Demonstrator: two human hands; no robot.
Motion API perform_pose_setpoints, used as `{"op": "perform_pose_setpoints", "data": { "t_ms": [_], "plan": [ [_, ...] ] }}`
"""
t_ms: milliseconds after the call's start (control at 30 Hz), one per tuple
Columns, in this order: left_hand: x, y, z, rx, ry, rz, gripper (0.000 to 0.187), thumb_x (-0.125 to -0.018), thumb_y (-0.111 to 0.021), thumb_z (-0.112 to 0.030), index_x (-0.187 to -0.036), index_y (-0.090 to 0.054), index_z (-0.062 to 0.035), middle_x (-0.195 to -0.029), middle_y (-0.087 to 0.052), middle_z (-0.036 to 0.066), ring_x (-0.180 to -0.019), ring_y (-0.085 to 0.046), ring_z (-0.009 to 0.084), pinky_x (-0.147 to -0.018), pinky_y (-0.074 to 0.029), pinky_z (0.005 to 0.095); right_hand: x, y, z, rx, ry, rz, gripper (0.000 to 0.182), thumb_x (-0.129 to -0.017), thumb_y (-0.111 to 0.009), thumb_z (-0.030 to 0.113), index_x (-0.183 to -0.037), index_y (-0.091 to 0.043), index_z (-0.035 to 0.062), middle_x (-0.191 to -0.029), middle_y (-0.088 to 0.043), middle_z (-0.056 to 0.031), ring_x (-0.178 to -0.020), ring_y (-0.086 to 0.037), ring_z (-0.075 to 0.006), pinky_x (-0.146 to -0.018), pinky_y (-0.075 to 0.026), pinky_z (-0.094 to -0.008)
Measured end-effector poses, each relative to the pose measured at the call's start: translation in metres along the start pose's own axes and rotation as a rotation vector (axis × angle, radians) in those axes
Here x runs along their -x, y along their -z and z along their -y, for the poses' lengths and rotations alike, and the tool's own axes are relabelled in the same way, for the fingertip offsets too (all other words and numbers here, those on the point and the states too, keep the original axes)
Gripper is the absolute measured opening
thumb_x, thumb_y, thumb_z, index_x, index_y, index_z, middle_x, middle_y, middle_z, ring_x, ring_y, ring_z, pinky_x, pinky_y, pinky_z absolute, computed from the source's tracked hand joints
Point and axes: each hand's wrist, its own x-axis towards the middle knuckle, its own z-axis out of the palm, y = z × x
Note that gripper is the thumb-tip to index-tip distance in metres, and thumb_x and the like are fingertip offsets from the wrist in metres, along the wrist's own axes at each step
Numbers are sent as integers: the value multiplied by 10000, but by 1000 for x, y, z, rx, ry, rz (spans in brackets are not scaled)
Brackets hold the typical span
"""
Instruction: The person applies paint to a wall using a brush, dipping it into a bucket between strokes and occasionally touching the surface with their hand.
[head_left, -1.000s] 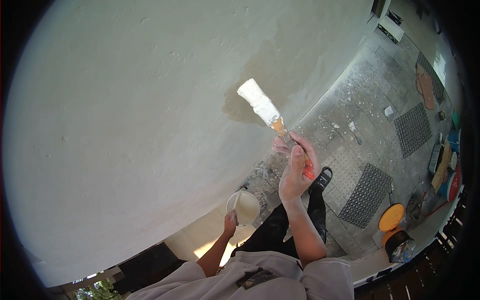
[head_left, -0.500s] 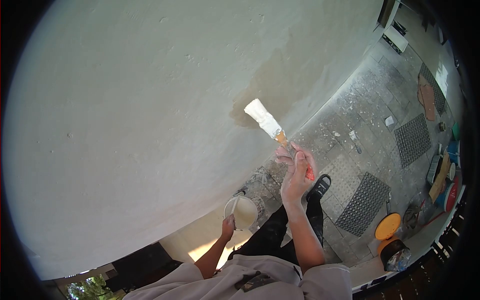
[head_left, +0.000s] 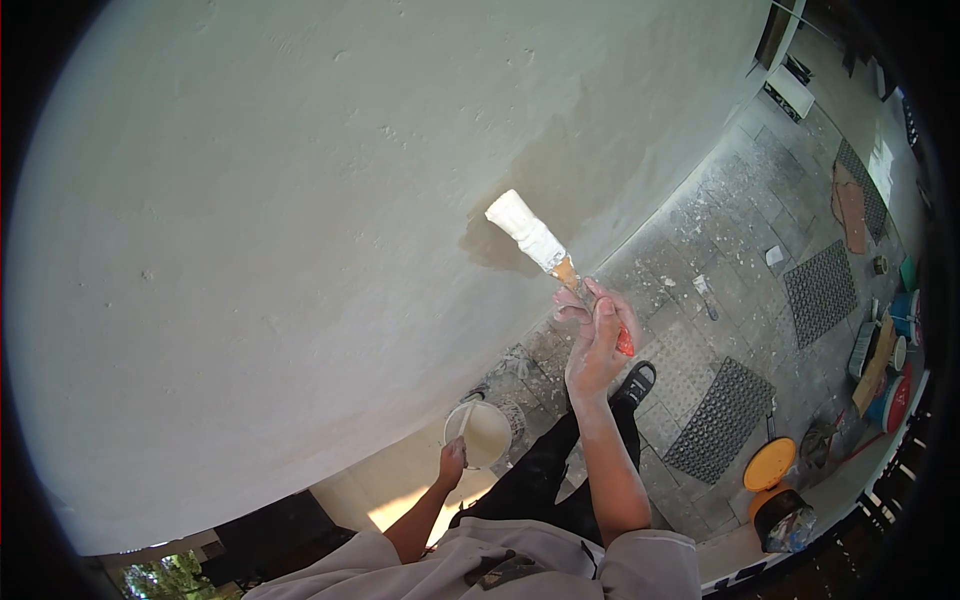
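My right hand [head_left: 594, 345] grips a paintbrush [head_left: 545, 250] by its orange and red handle. Its bristles, loaded with white paint, press against the wall [head_left: 300, 230] at the edge of a darker unpainted patch [head_left: 560, 170]. My left hand [head_left: 451, 463] holds a small white paint bucket [head_left: 485, 432] by its rim, low beside my legs. White paint fills the bucket.
The paved floor [head_left: 720, 240] below is speckled with paint. Dark studded mats [head_left: 722, 420] lie on it. An orange lid [head_left: 770, 463] and a dark bucket [head_left: 785, 518] stand at lower right. Cans and boards crowd the right edge. My black shoe [head_left: 634, 385] is on the paving.
The brush dipped down the wall and came slightly back up over the darker patch. My left hand and the bucket shifted a little with the view.
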Motion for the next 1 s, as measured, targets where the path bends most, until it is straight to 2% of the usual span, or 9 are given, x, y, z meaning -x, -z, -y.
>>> {"op": "perform_pose_setpoints", "data": {
  "t_ms": [233, 433, 633, 733, 867, 967, 1000],
  "plan": [
    [0, 1, -2, -8, -11, -6, 326, -957, -433, -291, -689, -447, -106, -539, -355, -43, -449, -344, 65, -427, -330, 243, -14, -4, -1, -18, 9, 52, 286, -943, -450, 152, -1009, -557, -104, -977, -590, -191, -773, -659, -306, -612, -555, -339],
    [1, -2, -6, 8, 8, -6, 326, -956, -438, -297, -690, -445, -107, -539, -354, -43, -450, -343, 65, -426, -328, 244, -1, 13, -10, 69, -30, 5, 264, -941, -466, 134, -1038, -553, -96, -981, -591, -188, -773, -662, -297, -631, -545, -332],
    [1, -2, -5, 22, 27, -1, 317, -955, -440, -297, -699, -443, -110, -541, -350, -44, -453, -340, 65, -427, -323, 244, 37, 28, -5, 99, -128, 21, 251, -936, -477, 106, -1086, -560, -77, -957, -623, -166, -814, -648, -215, -707, -529, -296],
    [2, -1, -5, 31, 27, -11, 312, -956, -438, -294, -702, -442, -111, -545, -345, -46, -453, -332, 63, -426, -317, 243, 56, 41, -14, 358, -247, 42, 281, -934, -472, 85, -1152, -534, -80, -945, -640, -150, -819, -631, -166, -740, -513, -271],
    [-5, -1, 5, 61, 28, 11, 309, -955, -438, -304, -709, -446, -117, -550, -338, -50, -447, -323, 63, -418, -307, 244, 71, 44, -32, 575, -314, 35, 322, -937, -467, 91, -1219, -506, -60, -991, -642, -157, -825, -617, -151, -736, -513, -263],
    [-6, -1, 6, 54, 18, 11, 311, -955, -437, -312, -711, -447, -119, -551, -339, -52, -443, -323, 64, -416, -305, 243, 72, 31, -41, 747, -306, 73, 317, -910, -492, 98, -1184, -521, -58, -982, -641, -205, -844, -637, -280, -773, -483, -342],
    [-3, -2, 5, 49, 16, 8, 312, -955, -436, -313, -711, -446, -119, -551, -341, -52, -443, -324, 64, -416, -305, 242, 73, 27, -47, 665, -297, 29, 324, -903, -500, 126, -1175, -526, -47, -1001, -618, -233, -873, -615, -349, -804, -468, -382]
  ]
}}
